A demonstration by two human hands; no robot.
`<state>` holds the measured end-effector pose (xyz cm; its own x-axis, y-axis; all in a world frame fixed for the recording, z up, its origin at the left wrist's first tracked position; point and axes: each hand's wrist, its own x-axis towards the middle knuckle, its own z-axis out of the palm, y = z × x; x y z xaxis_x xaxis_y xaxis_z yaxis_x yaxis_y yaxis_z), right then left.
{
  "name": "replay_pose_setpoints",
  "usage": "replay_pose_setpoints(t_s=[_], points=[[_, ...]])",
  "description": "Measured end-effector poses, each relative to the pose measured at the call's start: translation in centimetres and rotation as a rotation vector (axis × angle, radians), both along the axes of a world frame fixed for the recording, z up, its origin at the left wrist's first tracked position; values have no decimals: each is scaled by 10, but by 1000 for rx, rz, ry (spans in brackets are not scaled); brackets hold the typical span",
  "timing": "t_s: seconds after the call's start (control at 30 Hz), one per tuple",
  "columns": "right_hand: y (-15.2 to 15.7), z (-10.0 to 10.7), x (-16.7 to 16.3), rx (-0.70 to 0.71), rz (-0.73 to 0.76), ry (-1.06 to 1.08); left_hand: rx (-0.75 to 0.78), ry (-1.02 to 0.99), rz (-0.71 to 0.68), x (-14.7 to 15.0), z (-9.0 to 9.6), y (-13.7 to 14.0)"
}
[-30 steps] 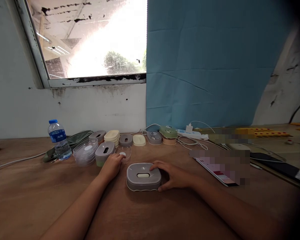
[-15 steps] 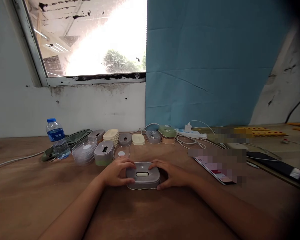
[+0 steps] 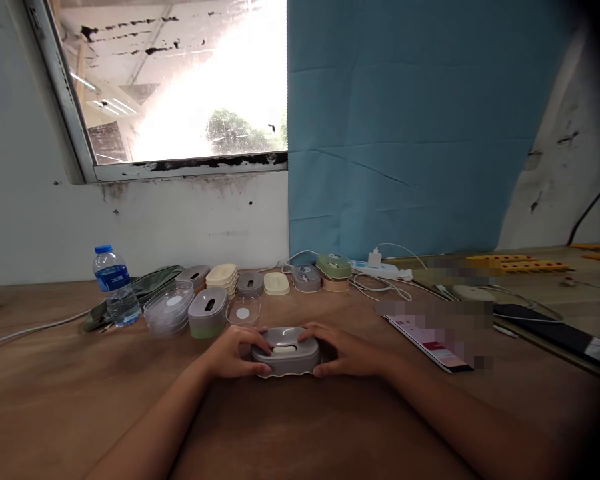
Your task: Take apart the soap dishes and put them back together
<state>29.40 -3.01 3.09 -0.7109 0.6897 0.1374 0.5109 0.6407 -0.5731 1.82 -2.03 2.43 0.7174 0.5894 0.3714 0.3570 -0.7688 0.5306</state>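
Observation:
A grey oval box (image 3: 287, 363) with a slotted top lies on the brown table between my hands; a pale piece shows in the slot. My left hand (image 3: 237, 352) grips its left end, with the thumb on the front side and fingers over the top near the slot. On the right end, my right hand (image 3: 337, 350) has its fingers on the top edge and its thumb at the front corner. Just behind my left hand stand a grey and green slotted box (image 3: 208, 320) and a clear plastic lid (image 3: 243, 310) with a white round spot.
Stacked clear containers (image 3: 167, 313) and a water bottle (image 3: 115, 287) stand at the left. Cream lids (image 3: 223, 277), a grey box (image 3: 306, 279) and a green-topped box (image 3: 334, 265) line the back. A phone (image 3: 427, 340), cables and a power strip (image 3: 377, 269) lie to the right.
The left fingers have moved inward over the top, toward the slot. The box's front side shows a little more. The view has tilted slightly upward.

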Motion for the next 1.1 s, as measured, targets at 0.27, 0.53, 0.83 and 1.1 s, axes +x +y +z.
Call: replay_pose_setpoints(t_s=[0.27,0.53,0.83,1.1], points=[[1,-3,2,-29,3,72,-39,-91,49,-2,-1,1],[3,-5,2,-48,10,109,-22,-105,41,0,-1,0],[4,-4,2,-79,-2,128,-7,-107,3,0,-2,0],[6,-8,3,-62,12,145,7,-104,5,1,0,-2]])
